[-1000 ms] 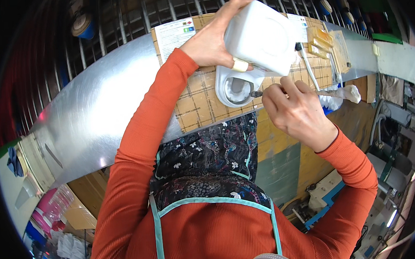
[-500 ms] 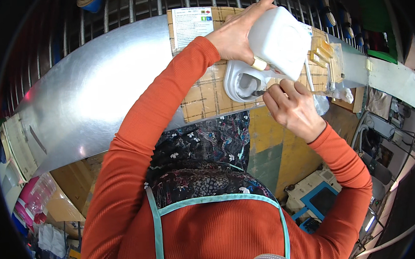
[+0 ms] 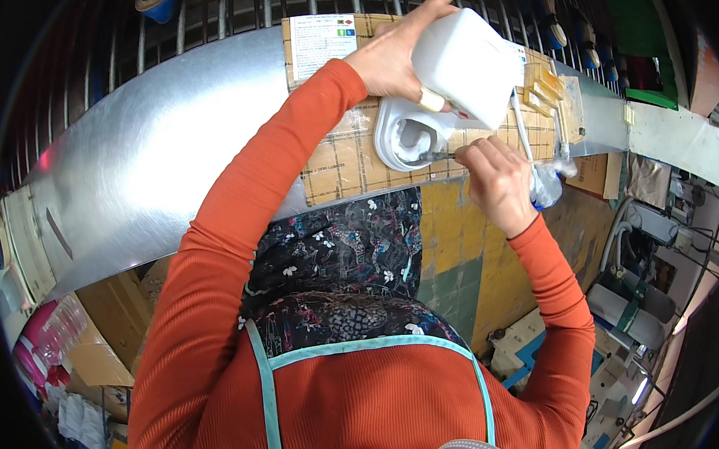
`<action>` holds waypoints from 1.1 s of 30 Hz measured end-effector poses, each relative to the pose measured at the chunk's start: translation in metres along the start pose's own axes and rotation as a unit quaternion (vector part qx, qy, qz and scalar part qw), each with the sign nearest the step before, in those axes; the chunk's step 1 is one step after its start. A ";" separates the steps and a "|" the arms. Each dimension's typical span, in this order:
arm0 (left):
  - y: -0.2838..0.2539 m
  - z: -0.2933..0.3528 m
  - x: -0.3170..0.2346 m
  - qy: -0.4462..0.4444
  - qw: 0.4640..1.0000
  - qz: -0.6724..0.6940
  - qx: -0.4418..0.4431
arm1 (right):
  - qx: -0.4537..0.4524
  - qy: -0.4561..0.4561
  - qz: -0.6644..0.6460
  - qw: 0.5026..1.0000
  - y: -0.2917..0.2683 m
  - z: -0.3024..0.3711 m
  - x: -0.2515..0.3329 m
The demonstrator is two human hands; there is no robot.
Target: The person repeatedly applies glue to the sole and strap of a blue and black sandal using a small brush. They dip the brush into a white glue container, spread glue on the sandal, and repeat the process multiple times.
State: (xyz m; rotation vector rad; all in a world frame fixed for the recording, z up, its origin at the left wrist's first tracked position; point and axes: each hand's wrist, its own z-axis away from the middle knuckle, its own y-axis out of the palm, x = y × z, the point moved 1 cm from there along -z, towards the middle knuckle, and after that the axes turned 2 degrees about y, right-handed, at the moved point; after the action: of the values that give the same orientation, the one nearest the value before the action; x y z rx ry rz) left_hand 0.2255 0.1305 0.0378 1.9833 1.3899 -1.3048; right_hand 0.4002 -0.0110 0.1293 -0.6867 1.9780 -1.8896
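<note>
My left hand (image 3: 391,62) is closed on a squarish white plastic container (image 3: 465,66), tipped over with its base turned up. A pale band wraps the thumb. Right below the container's lower end sits a small white plastic tub (image 3: 383,145) with white paste (image 3: 415,145) inside. My right hand (image 3: 497,179), to the right of the tub, pinches a thin dark tool (image 3: 442,155) whose tip reaches over the rim to the paste. The tool's exact kind cannot be made out. The container's mouth is mostly hidden by my left hand.
Cardboard (image 3: 340,172) covers part of the shiny metal bench (image 3: 182,145). A printed sheet (image 3: 323,46) lies at its back. Yellowish blocks (image 3: 544,88) and a white stick (image 3: 522,128) are on the right. Metal bars (image 3: 223,15) rise behind; a clear plastic bag (image 3: 546,184) hangs at the front edge.
The view has shifted a little. My right elbow has come inward and the right hand has turned more upright, drawing slightly back from the tub so more of the tool shows.
</note>
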 end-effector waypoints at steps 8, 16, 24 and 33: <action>-0.018 -0.004 -0.010 -0.018 0.991 0.113 0.068 | -0.121 0.156 -0.114 0.974 0.034 0.028 0.012; -0.017 -0.002 -0.006 -0.034 0.988 0.141 0.061 | -0.047 0.033 0.034 0.998 -0.002 0.013 0.006; 0.000 0.002 0.009 0.021 1.000 -0.022 -0.009 | 0.101 -0.123 0.180 0.971 -0.032 -0.021 0.018; 0.003 0.000 0.007 0.033 0.999 0.036 -0.009 | 0.158 -0.121 0.107 0.974 -0.035 -0.035 0.005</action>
State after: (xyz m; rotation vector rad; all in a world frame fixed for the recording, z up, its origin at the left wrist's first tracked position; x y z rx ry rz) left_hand 0.2287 0.1329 0.0309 2.0627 1.3427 -1.2020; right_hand 0.3819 0.0152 0.1675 -0.5564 1.4946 -1.8346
